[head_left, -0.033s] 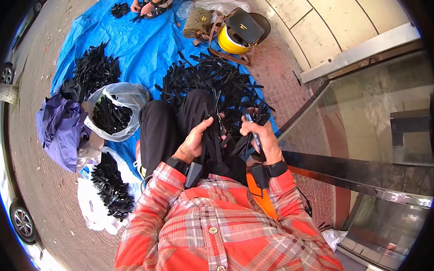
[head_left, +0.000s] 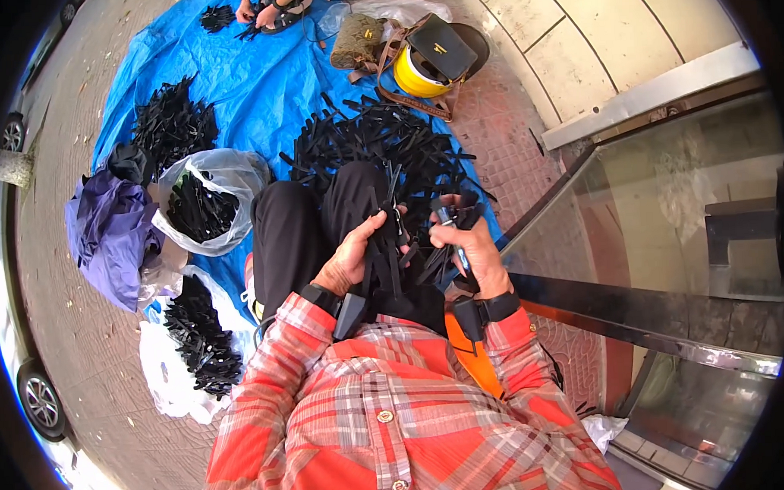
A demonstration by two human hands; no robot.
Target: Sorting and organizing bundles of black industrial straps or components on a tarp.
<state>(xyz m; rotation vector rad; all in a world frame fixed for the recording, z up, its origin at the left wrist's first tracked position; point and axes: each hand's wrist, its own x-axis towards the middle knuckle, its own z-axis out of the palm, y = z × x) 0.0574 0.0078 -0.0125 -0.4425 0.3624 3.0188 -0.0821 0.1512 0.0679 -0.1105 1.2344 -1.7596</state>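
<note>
A bundle of black straps (head_left: pixel 383 245) lies over my lap, gripped in my left hand (head_left: pixel 351 257), fingers closed round it. My right hand (head_left: pixel 472 252) is closed on a small tool (head_left: pixel 452 238), perhaps a cutter; I can't tell. Beyond my knees a strap pile (head_left: pixel 380 142) covers the blue tarp (head_left: pixel 239 69). A strap-filled bag (head_left: pixel 205 200) sits to my left.

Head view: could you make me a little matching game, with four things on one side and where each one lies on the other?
Things:
1. yellow helmet
2. clear plastic bag
3. purple cloth
4. white sheet

Places:
A. on the paving, under a small heap of black strips
B. at the tarp's left edge, bunched up
C. at the tarp's far end, beside a black handbag
D. on the tarp, holding black strips

Pairs: 1-C, 2-D, 3-B, 4-A
</note>
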